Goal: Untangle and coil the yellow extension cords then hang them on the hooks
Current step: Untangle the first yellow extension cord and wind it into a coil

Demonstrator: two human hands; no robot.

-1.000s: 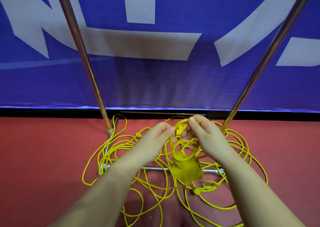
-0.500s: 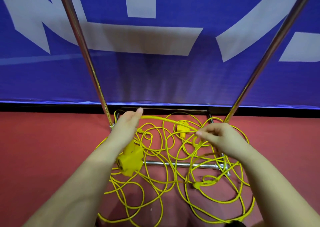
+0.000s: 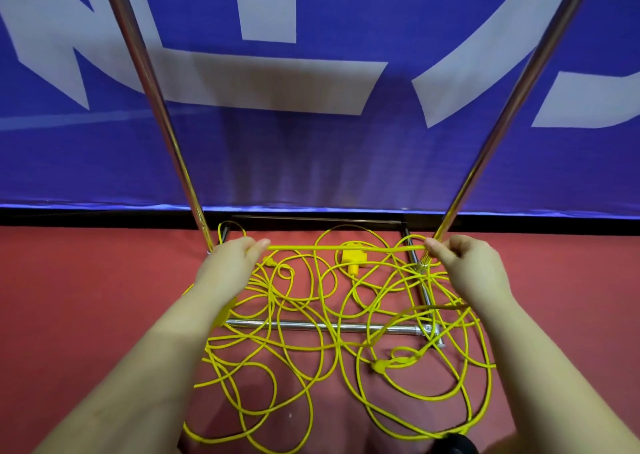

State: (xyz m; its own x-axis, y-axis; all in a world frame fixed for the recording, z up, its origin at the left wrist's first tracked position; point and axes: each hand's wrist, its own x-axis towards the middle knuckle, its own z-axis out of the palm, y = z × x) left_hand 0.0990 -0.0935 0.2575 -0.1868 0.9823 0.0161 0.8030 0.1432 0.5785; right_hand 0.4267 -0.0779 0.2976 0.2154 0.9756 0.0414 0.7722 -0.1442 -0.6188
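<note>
red floor (image 3: 86, 315); both hands stretch cord (image 3: 346, 248).

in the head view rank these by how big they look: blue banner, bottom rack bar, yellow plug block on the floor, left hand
1. Blue banner, by far the largest.
2. Bottom rack bar, long but thin.
3. Left hand; it is nearer the camera, so its rank against the bar is unsure.
4. Yellow plug block, smallest.

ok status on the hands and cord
Left hand and right hand each pinch a taut cord span. Tangled cords on floor, looped over rack base bar.
</note>
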